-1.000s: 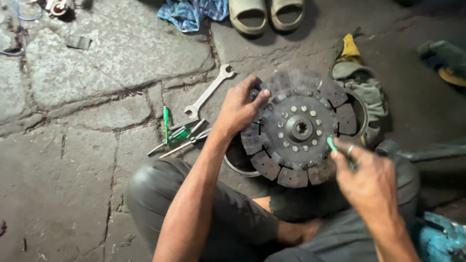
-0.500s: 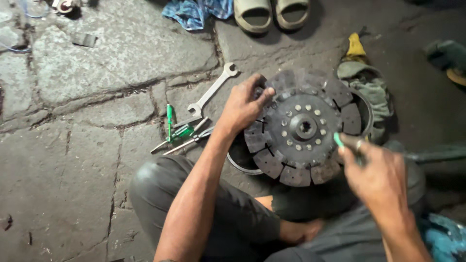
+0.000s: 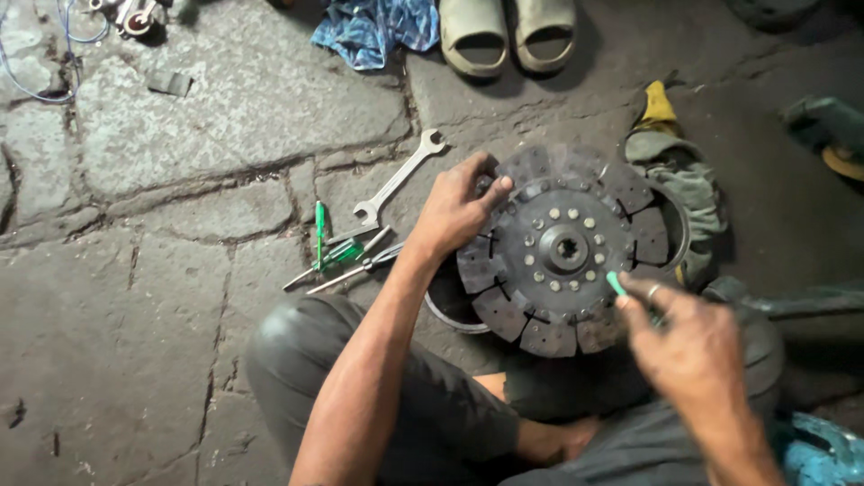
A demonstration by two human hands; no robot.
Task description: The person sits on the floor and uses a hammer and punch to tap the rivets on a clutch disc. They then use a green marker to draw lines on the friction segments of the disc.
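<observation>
A: Close in, the right hand (image 3: 693,346) is pinched round a small green-handled tool (image 3: 616,283), its end at the lower right edge of the disc (image 3: 562,247).

B: And the left hand (image 3: 454,211)?

A: Clamped on the disc's upper left rim, thumb over the top, steadying it. The disc sits in front of the person's knees, propped on a metal ring (image 3: 450,310) on the floor.

B: So which step?

A: Looks like work on the rivets or pads near that edge. My guess: the next move wants the disc held dead flat and the tip placed carefully, since the pads sit close together.

B: Anything in the way?

A: Just left lie a spanner (image 3: 396,184) and screwdrivers (image 3: 337,256), near but clear of the disc. A rag (image 3: 679,175) touches its right side. Further off, sandals (image 3: 508,36) and a blue cloth (image 3: 373,27).
</observation>
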